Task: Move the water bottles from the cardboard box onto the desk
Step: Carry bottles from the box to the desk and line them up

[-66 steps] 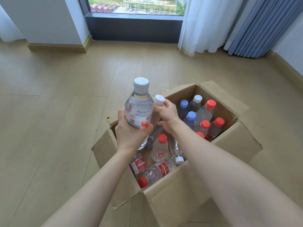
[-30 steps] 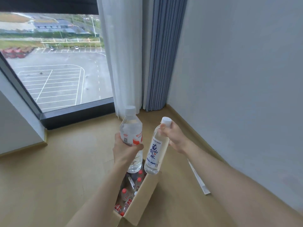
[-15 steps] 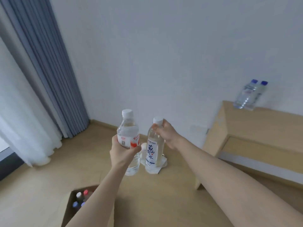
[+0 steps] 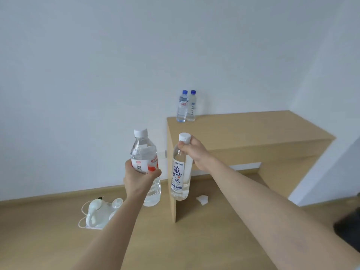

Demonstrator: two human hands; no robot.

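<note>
Your left grip (image 4: 139, 180) wraps the red-label bottle (image 4: 144, 151) at its middle, held up left of the worktop (image 4: 253, 129). Your right grip (image 4: 197, 152) pinches the slim bottle (image 4: 180, 172) by its neck, before the worktop's left end. Two blue-capped bottles (image 4: 183, 108) stand on the worktop's back-left corner.

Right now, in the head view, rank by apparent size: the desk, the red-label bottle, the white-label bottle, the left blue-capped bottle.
1. desk
2. red-label bottle and white-label bottle: about alike, unranked
3. left blue-capped bottle: looks smallest, but stands farther off, so unsure
</note>
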